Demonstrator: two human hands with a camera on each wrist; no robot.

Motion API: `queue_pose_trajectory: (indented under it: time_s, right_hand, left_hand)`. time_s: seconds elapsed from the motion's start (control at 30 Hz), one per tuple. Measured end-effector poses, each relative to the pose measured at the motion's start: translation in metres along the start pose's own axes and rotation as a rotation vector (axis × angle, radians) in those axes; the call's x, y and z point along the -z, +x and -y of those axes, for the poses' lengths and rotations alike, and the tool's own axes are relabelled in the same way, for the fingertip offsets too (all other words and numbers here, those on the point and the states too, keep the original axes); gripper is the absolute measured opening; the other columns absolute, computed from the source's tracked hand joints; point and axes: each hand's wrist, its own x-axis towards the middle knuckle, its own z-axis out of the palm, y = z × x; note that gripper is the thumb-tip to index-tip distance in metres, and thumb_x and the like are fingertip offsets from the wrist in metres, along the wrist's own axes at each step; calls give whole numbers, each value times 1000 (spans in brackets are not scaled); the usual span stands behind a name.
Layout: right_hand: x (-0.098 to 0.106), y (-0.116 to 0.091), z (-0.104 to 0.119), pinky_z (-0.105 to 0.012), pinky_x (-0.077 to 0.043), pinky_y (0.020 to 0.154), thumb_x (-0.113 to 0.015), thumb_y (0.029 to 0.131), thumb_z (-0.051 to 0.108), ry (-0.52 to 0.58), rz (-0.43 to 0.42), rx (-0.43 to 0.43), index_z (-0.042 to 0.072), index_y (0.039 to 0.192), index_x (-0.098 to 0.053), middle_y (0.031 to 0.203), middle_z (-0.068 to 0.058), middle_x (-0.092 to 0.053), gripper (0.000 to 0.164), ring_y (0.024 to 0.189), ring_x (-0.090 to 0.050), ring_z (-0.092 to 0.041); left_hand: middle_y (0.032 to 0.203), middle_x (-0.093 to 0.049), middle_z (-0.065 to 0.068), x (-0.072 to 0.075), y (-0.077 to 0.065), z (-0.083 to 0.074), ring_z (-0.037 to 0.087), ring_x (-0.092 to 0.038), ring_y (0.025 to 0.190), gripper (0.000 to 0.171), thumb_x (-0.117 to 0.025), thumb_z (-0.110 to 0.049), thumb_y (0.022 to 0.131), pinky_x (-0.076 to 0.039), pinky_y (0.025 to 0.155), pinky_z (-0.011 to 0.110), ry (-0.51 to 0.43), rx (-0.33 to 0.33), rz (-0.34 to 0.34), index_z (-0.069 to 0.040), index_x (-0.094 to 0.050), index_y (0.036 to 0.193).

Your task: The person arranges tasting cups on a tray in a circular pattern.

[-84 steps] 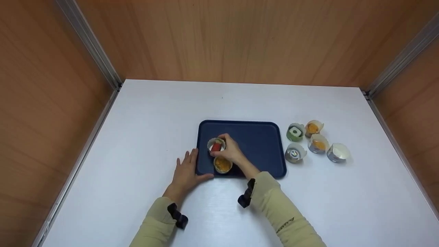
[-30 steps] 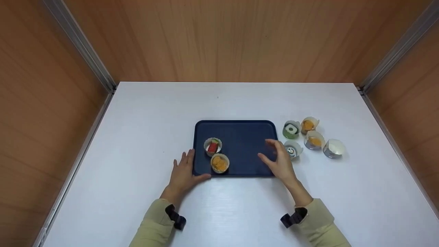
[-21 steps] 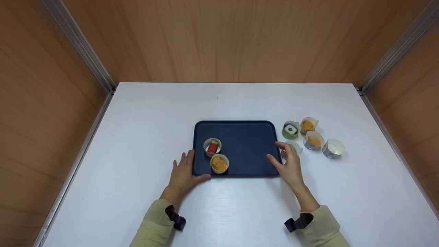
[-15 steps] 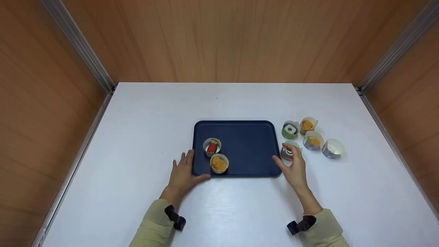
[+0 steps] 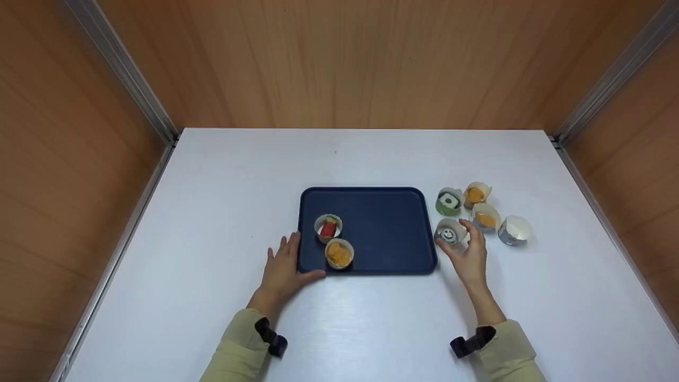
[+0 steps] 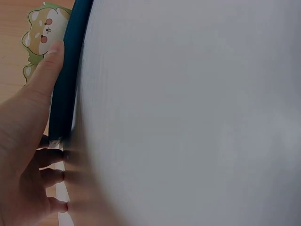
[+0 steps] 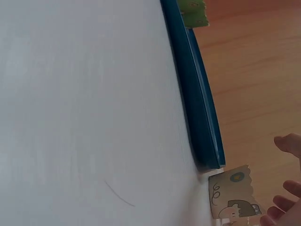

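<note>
My left hand lies along the left front corner of a dark blue tray. Its fingers are straight beside the tray, and the thumb touches the front rim. On the tray's left side stand two paper baking cups: one with a strawberry topping, the other with an orange topping. To the tray's right, my right hand spreads its thumb and fingers about a grey paper baking cup with a round white figure inside. In the right wrist view a gap shows between thumb and this cartoon-printed cup.
Behind the grey cup stands a green cup. Two cups with orange filling, a farther one and a nearer one, stand to its right, with a white-filled cup beyond. Wooden panels border the white table.
My right hand has let go of the strawberry cup and moved right, off the tray, to the grey cup. The left hand has stayed at the tray's corner.
</note>
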Motion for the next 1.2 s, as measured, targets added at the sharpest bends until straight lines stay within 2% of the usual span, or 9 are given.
queue_pose_trajectory:
  time_s: [0.33, 0.57, 0.73, 0.83, 1.2]
  right_hand:
    - [0, 16, -15, -49, -30, 93, -78, 65, 8, -16, 78, -56, -6, 124, -40, 123, -25, -38, 71, 114, -34, -39]
    - [-1, 23, -22, -45, -31, 89, -78, 65, 8, -44, 130, -94, -5, 125, -39, 120, -27, -39, 73, 106, -38, -37]
    - [-2, 24, -26, -45, -29, 95, -77, 66, 10, -64, 158, -124, -5, 125, -38, 123, -28, -38, 72, 114, -36, -38]
    - [-2, 24, -28, -44, -27, 98, -77, 67, 11, -72, 165, -134, -5, 125, -38, 124, -28, -38, 71, 117, -35, -38]
    - [-4, 25, -30, -43, -30, 95, -76, 68, 12, -88, 141, -129, -4, 123, -41, 123, -27, -42, 67, 114, -39, -37]
  left_hand:
    - [140, -27, 19, -2, 1, 2, 31, -18, 131, 112, -58, -71, 62, -9, 103, 54, -14, -6, -15, -4, -18, 141]
    - [141, -26, 18, -3, 1, 3, 32, -18, 131, 111, -58, -70, 63, -10, 102, 55, -6, -13, -18, -4, -18, 141]
    - [140, -28, 19, -3, 1, 2, 32, -18, 130, 110, -60, -69, 63, -10, 102, 55, -12, -14, -23, -3, -19, 141]
    - [140, -28, 19, -3, 1, 1, 32, -18, 130, 110, -60, -69, 63, -10, 102, 55, -15, -17, -27, -4, -19, 141]
    - [141, -27, 18, -2, 2, -1, 31, -18, 131, 111, -59, -70, 62, -9, 103, 54, -9, -12, -14, -4, -18, 141]
